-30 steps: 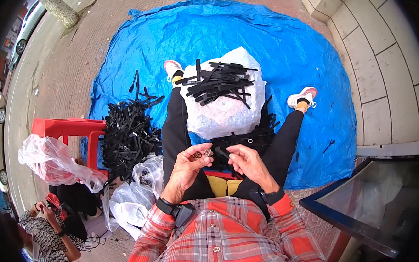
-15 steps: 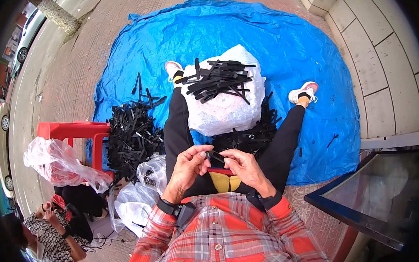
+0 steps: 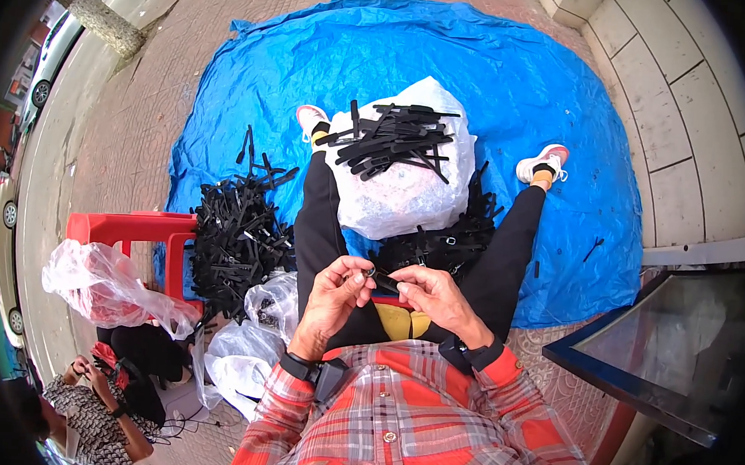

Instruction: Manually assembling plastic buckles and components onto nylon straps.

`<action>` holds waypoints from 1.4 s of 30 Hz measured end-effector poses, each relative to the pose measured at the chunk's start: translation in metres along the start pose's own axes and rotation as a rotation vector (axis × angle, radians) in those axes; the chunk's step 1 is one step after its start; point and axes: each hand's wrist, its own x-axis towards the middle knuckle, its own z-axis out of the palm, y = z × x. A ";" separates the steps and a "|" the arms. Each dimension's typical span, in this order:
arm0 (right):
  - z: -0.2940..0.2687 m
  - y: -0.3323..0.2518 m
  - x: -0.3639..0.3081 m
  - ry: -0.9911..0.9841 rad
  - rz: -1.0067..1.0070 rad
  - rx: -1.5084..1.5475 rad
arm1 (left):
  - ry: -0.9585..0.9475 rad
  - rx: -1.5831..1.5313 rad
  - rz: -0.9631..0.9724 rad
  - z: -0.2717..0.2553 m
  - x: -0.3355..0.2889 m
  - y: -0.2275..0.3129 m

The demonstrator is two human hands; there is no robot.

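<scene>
Over my lap, my left hand [image 3: 331, 302] pinches one end of a short black strap [image 3: 384, 280] between thumb and fingertips. My right hand [image 3: 443, 303] grips the strap's other end, fingers closed. A small shiny bit shows at the left fingertips, too small to make out. Beyond my hands, a heap of finished-looking flat black straps [image 3: 395, 140] lies on top of a stuffed white plastic bag [image 3: 382, 212]. Between my legs, partly under that bag, is a pile of black straps with small metal buckles [image 3: 440, 247].
A blue tarp [image 3: 262, 81] lies under everything. To the left are a larger heap of black straps [image 3: 240, 241], a red plastic stool [image 3: 125, 226] and clear plastic bags [image 3: 250, 353]. Another person [image 3: 93, 411] sits at lower left. A dark-framed glass panel [image 3: 638, 351] stands at right.
The two hands stay together over the lap. The strap between them has shifted and tilted slightly at the fingertips. The view has moved a little.
</scene>
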 end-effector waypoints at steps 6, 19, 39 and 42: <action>0.004 -0.008 0.001 -0.028 -0.036 0.051 | -0.034 0.033 -0.029 0.000 -0.002 0.000; 0.004 -0.009 0.006 -0.142 -0.112 0.189 | -0.081 0.119 -0.093 0.003 -0.005 -0.005; 0.012 -0.013 0.010 0.374 -0.648 -0.784 | 0.209 0.435 0.087 0.021 -0.001 -0.007; 0.020 -0.020 0.006 0.350 -0.585 -0.692 | 0.178 0.491 0.159 0.021 0.005 -0.011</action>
